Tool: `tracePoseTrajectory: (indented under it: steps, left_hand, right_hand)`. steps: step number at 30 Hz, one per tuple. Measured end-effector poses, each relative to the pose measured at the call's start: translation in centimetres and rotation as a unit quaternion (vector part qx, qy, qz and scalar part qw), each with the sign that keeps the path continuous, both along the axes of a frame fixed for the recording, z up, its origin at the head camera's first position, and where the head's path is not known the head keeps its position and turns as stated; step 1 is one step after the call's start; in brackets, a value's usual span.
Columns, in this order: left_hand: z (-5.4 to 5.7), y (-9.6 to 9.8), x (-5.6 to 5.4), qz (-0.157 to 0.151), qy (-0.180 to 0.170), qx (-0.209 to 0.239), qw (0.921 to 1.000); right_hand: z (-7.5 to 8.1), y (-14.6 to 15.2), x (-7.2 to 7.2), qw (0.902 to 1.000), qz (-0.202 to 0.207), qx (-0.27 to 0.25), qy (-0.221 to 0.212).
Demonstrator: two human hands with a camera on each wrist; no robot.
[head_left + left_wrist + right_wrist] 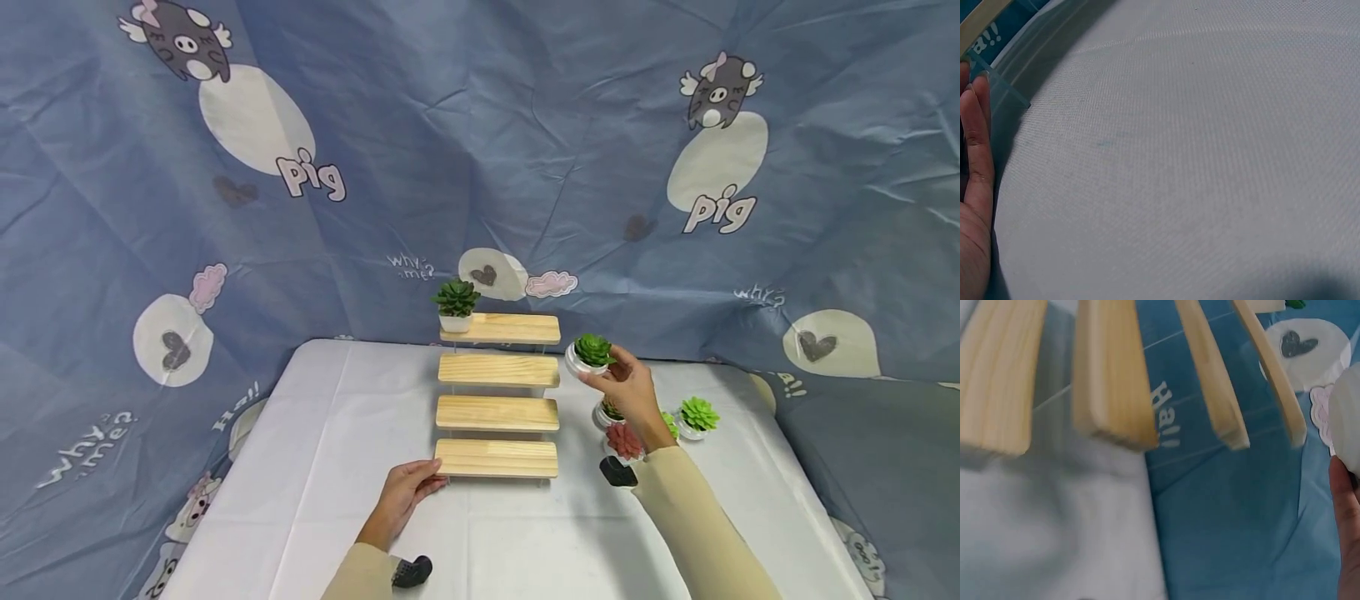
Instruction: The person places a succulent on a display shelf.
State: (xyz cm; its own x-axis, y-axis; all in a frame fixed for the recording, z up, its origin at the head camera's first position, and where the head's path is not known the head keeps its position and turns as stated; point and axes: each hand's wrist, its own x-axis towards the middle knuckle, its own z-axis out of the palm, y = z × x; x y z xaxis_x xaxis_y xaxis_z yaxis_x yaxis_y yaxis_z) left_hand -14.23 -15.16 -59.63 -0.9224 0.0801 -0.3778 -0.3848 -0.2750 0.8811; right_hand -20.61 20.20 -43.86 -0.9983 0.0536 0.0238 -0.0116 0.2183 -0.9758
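And here's the right hand (630, 390), thumb and fingers gripping a round white pot with a dark-green rosette succulent (591, 352), held up above the table! Taking twelve as straight away from the person, the pot sits at ten to eleven o'clock from that hand's knuckles. It's a squat, rounded piece, with no strong long axis to speak of.

Now the key relation: the stepped stand of four pale wooden boards (497, 412) lies at nine o'clock from the pot, near but apart, each board's long axis running nine to three. The top board's (517, 328) right end is at ten o'clock from the pot, and on its far end, the nine o'clock side, stands a dark-green succulent in a squarish white pot (455, 305).

Down at eight o'clock from the held pot, the left hand (408, 490) pinches the lowest board (496, 458) by its left end, thumb above. The right hand, clearly, is the nearer to the upper boards. By the right forearm, a red succulent (624, 440) at six o'clock from the right hand, a lime-green one (699, 414) at four.
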Motion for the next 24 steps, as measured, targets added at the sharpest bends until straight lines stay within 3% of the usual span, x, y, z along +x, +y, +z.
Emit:
tracePoseTrajectory:
  steps: [8,15,24]
  left_hand:
    - [0.2,0.0,0.1,-0.004,0.0,-0.007,1.0]
    - [0.6,0.0,0.1,-0.001,-0.011,-0.007,0.9999]
    - [0.5,0.0,0.0,-0.003,-0.011,0.004,0.9999]
  right_hand:
    - [2.5,-3.2,-1.8,0.9979,0.022,-0.035,0.05]
    - [1.6,-4.9,-4.5,0.9965,0.04,-0.039,0.062]
    - [2.9,-7.0,-6.3,0.9951,0.06,-0.042,0.066]
